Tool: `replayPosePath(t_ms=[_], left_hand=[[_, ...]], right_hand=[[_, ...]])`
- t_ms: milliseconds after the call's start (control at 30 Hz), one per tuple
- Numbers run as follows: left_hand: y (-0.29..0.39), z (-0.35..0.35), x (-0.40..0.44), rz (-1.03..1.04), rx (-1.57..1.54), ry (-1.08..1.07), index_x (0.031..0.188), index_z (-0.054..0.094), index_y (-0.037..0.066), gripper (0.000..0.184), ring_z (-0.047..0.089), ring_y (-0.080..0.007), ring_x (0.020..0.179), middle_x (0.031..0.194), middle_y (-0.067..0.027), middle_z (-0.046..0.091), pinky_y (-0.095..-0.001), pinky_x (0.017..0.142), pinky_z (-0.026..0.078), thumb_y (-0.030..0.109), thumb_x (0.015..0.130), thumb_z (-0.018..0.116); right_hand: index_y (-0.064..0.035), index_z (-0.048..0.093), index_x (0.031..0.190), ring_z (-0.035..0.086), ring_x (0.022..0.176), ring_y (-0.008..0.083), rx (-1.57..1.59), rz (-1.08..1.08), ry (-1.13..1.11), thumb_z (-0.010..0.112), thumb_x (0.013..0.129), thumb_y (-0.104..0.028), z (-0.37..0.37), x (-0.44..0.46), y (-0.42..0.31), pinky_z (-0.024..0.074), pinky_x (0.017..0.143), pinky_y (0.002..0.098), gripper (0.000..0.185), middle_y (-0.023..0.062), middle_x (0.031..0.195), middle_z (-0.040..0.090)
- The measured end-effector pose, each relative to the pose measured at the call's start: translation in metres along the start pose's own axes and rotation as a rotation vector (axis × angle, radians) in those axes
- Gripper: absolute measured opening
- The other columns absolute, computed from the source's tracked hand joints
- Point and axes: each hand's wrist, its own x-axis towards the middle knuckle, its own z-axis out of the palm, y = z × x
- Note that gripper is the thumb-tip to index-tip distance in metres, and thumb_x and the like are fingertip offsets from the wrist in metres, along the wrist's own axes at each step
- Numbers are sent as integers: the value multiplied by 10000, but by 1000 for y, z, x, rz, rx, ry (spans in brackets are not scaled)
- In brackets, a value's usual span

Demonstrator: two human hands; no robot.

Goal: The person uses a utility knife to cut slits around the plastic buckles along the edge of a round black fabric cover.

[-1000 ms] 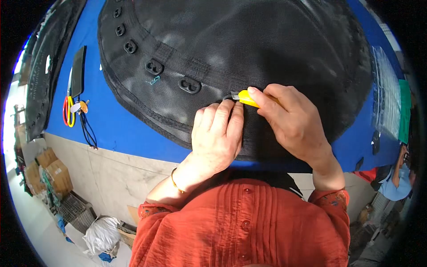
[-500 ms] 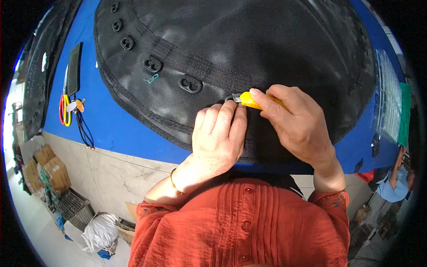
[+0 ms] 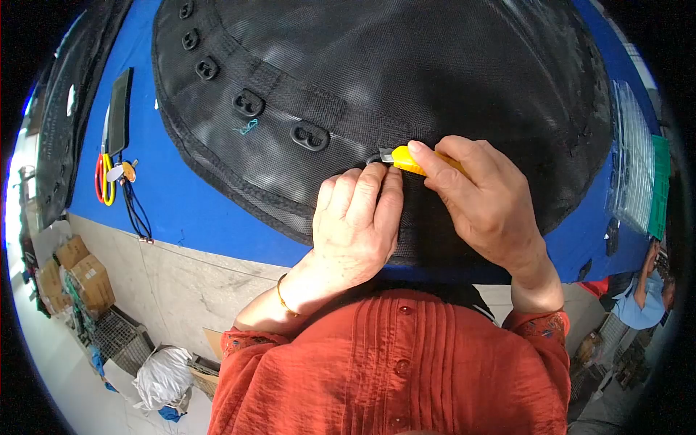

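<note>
A large rounded piece of black mesh (image 3: 341,58) lies on the blue table (image 3: 210,235), with several black oval fittings (image 3: 309,135) along its curved band. My right hand (image 3: 489,199) grips a yellow utility knife (image 3: 408,159), its blade pointing left at a fitting partly covered by my fingers. My left hand (image 3: 357,217) presses on that black fitting (image 3: 373,159), fingertips close together beside the blade. A bit of teal thread (image 3: 249,127) lies left of the fittings.
Scissors (image 3: 105,177), a dark phone-like slab (image 3: 120,109) and a corded tag (image 3: 129,172) lie at the left. Clear plastic strips (image 3: 632,156) and a green piece (image 3: 659,187) are at the right. Another person (image 3: 641,297) is at the far right. Cartons (image 3: 90,283) stand on the floor.
The view has shifted slightly, so the mesh and scissors appear a little further left. Both hands keep nearly the same place, and the knife blade has tilted slightly at the fitting.
</note>
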Motion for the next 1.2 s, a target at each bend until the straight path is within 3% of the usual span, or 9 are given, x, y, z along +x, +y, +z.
replayPosePath(t_ms=[67, 100, 167, 600, 700, 767, 1200], left_hand=[[0, 0, 0, -1, 1, -2, 1167, 753, -19, 362, 664, -265, 957, 1153, -145, 681, -380, 823, 531, 91, 825, 711], [0, 0, 0, -1, 4, 1, 1166, 754, -18, 361, 664, -264, 957, 1151, -145, 681, -379, 822, 530, 92, 825, 712], [0, 0, 0, -1, 8, 4, 1166, 754, -17, 361, 663, -263, 956, 1150, -144, 681, -378, 822, 530, 93, 824, 712], [0, -2, 1, 2, 3, -7, 1160, 755, -27, 345, 665, -265, 952, 1150, -153, 683, -377, 807, 531, 84, 838, 704], [0, -1, 1, 5, 10, -1, 1163, 756, -24, 342, 665, -264, 948, 1151, -153, 684, -377, 805, 530, 88, 844, 702], [0, -1, 0, 6, 12, 4, 1163, 756, -22, 341, 665, -264, 947, 1152, -152, 684, -377, 804, 531, 90, 846, 700], [0, -2, 1, 2, -2, -3, 1179, 748, -22, 368, 670, -270, 964, 1161, -151, 689, -385, 833, 536, 109, 839, 695]], right_hand=[[-59, 737, 1319, 680, 883, 260, -30, -30, 16, 718, 931, -87, 2, 0, 1, 599, 755, 367, 390, 93, 1099, 645], [-59, 737, 1319, 680, 883, 260, -30, -30, 16, 718, 931, -87, 1, 0, 0, 599, 755, 367, 390, 93, 1099, 645], [-55, 736, 1353, 700, 897, 258, -4, -6, -9, 835, 814, 2, -1, 1, -2, 600, 741, 366, 551, 96, 1097, 672], [-40, 733, 1350, 692, 874, 262, -20, -11, -16, 833, 805, 9, -2, 2, -1, 588, 729, 370, 556, 101, 1082, 667], [-37, 730, 1352, 691, 877, 264, -12, -9, -16, 831, 810, 12, -2, 1, -1, 586, 730, 373, 554, 103, 1079, 666], [-68, 721, 1337, 655, 872, 260, -42, -18, -11, 689, 928, -92, 0, -1, 0, 586, 759, 369, 411, 88, 1086, 634], [-60, 710, 1333, 649, 885, 273, -47, 14, -30, 694, 949, -80, -3, -1, -3, 581, 772, 381, 385, 96, 1075, 625]])
